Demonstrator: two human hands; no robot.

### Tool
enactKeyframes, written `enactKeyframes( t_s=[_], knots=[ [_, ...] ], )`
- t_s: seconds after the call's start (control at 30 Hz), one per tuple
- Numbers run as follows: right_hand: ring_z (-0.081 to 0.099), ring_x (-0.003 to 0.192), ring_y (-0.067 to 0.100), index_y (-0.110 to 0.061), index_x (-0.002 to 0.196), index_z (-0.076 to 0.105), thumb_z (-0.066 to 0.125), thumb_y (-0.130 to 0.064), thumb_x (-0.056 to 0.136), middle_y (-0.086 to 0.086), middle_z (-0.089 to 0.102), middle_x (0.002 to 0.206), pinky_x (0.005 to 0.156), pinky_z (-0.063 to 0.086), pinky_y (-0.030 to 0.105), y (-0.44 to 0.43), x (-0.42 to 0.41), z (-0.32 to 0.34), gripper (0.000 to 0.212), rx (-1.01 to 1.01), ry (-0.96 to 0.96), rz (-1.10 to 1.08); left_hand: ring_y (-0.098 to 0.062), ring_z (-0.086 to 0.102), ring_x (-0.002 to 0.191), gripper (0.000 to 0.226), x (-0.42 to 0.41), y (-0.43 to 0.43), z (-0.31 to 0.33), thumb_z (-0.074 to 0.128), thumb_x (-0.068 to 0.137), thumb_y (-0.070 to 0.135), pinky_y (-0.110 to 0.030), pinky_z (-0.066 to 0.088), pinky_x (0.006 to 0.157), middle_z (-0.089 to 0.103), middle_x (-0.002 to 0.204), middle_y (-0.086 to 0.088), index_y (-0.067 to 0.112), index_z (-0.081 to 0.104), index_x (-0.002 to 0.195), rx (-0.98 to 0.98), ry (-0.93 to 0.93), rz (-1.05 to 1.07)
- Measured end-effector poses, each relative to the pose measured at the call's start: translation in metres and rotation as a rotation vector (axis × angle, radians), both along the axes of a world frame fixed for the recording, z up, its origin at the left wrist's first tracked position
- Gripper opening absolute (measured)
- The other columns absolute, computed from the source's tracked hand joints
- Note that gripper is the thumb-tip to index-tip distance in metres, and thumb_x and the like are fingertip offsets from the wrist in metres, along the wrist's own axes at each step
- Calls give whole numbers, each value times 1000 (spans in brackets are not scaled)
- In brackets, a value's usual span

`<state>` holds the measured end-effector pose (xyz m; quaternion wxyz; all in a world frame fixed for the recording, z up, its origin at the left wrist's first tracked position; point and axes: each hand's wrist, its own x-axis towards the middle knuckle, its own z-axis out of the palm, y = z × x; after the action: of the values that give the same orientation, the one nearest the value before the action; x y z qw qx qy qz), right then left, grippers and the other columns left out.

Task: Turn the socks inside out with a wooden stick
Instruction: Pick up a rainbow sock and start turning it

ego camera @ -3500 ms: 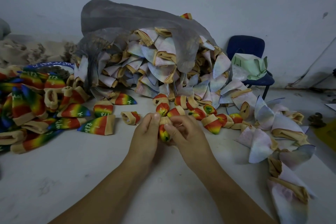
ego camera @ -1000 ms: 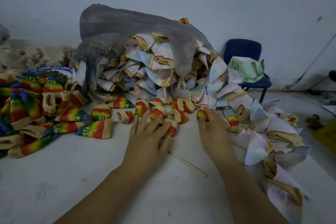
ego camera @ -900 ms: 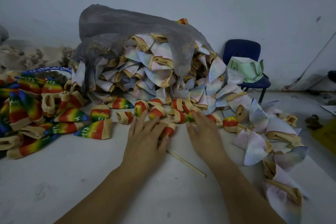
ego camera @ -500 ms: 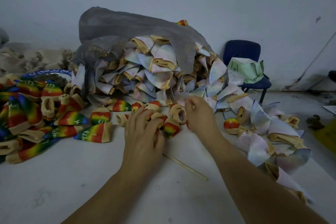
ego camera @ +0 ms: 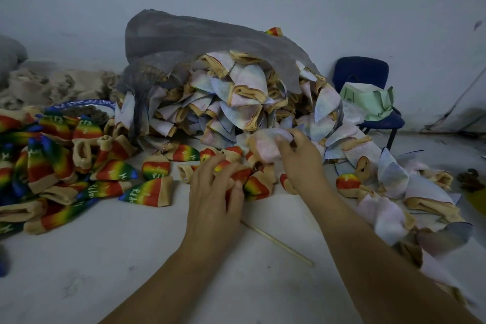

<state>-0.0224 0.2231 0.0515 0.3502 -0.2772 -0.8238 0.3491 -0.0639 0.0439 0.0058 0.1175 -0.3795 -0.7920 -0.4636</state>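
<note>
A thin wooden stick (ego camera: 278,244) lies loose on the white table (ego camera: 131,258), partly under my left hand (ego camera: 214,197). That hand rests with spread fingers on a cluster of rainbow socks (ego camera: 252,181) in the middle. My right hand (ego camera: 299,158) grips a pale inside-out sock (ego camera: 265,142) at the foot of a big heap of pale socks (ego camera: 236,102) spilling from a grey plastic bag (ego camera: 200,34).
Rainbow-coloured socks (ego camera: 52,155) are piled at the left, with one flat sock (ego camera: 150,192) nearer the middle. More pale socks (ego camera: 410,192) trail along the right edge. A blue chair (ego camera: 368,97) with green cloth stands behind on the right, against the wall.
My right hand has left the rainbow socks, reached back to the pale heap and taken hold of a pale sock. The stick was put down earlier; my left hand stays on the rainbow cluster.
</note>
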Motion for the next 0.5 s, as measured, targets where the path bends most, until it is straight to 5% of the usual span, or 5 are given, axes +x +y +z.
enactKeyframes(
  t_s=[0.07,0.17,0.23,0.33,0.5],
  knots=[
    [60,100,18,-15,110,63,49,-31,98,-5,66,102,78,46,22,-26,20,5,25,-391,160,181,-12,29,139,46,5,0,5,36,101,38,-12,13,110,39,148,2,19,53,139,55,-23,-37],
    [61,113,29,-6,125,57,47,-25,99,16,65,120,98,48,43,-52,39,3,33,-978,370,499,0,21,143,61,11,-1,9,29,98,49,-6,12,111,30,154,12,18,39,149,109,-63,-149],
    [62,109,28,-3,127,54,49,-23,97,19,64,120,99,47,43,-59,43,-1,36,-1127,398,567,6,12,145,69,14,-2,9,36,93,55,-7,12,112,21,156,20,20,31,153,104,-58,-213],
    [69,96,21,-5,124,56,59,-25,90,13,70,106,79,56,35,-71,45,-9,39,-1298,405,669,10,11,143,85,14,-2,11,50,81,63,-6,14,112,15,153,32,24,29,154,89,-61,-243],
    [61,113,26,-13,121,61,61,-29,89,13,64,121,100,47,46,-69,46,-27,36,-1274,307,680,18,34,126,67,18,-4,15,65,75,52,-1,27,99,37,131,49,49,35,136,173,-62,-298]
  ],
)
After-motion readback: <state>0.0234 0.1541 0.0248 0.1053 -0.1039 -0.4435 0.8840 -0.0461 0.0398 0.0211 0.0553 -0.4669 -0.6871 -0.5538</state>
